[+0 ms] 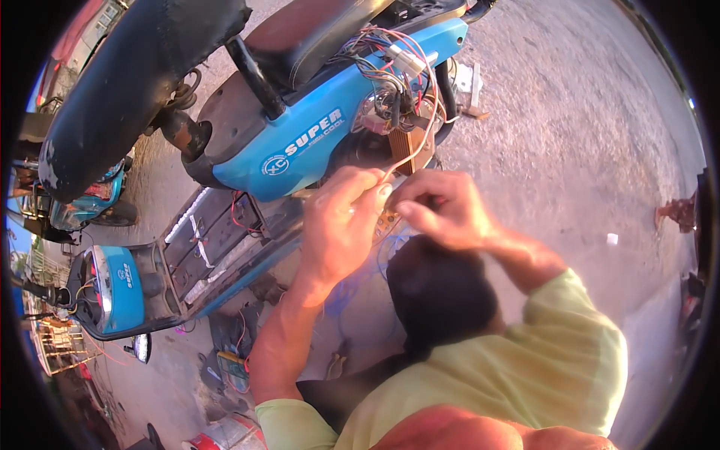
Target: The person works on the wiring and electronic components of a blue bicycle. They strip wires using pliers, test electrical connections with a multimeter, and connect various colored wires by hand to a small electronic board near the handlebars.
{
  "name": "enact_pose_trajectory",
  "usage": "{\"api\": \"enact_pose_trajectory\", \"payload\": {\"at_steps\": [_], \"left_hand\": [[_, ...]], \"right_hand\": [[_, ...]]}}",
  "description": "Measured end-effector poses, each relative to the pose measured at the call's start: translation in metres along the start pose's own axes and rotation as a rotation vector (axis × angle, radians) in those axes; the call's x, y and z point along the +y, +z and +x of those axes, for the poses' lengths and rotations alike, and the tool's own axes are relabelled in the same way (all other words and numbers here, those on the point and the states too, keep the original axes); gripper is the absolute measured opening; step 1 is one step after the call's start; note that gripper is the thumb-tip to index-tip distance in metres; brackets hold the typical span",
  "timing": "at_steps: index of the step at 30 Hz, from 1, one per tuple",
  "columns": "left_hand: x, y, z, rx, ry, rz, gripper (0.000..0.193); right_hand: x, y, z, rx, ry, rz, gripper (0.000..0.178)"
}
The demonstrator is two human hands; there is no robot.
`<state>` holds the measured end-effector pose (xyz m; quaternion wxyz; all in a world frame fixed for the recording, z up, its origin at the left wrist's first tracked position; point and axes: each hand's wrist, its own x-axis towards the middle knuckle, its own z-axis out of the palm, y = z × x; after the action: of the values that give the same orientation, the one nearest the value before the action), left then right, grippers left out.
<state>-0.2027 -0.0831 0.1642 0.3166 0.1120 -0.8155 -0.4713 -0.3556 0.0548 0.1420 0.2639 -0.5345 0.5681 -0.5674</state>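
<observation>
Our left hand [339,217] is closed in a pinch on the wire [421,148], down from the scooter [247,161] and its loom [363,60]; our right hand [452,206] curls beside it, its grip hidden from us. Tugging too hard could strain a joint loose.

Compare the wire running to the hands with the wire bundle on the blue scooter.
The wire looks pale; the wire bundle mixes several colours. The wire curves down to the left hand; the wire bundle sits tangled at the scooter. Both are exposed.
</observation>
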Motion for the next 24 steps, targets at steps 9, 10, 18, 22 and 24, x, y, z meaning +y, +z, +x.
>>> {"api": "enact_pose_trajectory", "payload": {"at_steps": [9, 10, 18, 22, 24], "left_hand": [[0.030, -0.004, 0.018, -0.098, 0.247, 0.284, 0.014], [0.032, -0.005, 0.022, -0.068, 0.285, 0.322, 0.013], [0.036, -0.018, 0.036, -0.046, 0.241, 0.280, 0.010], [0.031, -0.026, 0.044, 0.142, 0.163, 0.202, 0.007], [0.037, -0.016, 0.053, 0.120, 0.252, 0.197, 0.010]], "right_hand": [[-0.026, -0.040, 0.025, 0.041, -0.498, -0.385, 0.024], [-0.026, -0.046, 0.025, 0.004, -0.481, -0.403, 0.024], [-0.028, -0.067, 0.021, -0.053, -0.412, -0.410, 0.017], [-0.022, -0.084, 0.010, 0.205, 0.031, 0.238, 0.017], [-0.014, -0.082, 0.014, 0.233, 0.096, 0.427, 0.017]]}}
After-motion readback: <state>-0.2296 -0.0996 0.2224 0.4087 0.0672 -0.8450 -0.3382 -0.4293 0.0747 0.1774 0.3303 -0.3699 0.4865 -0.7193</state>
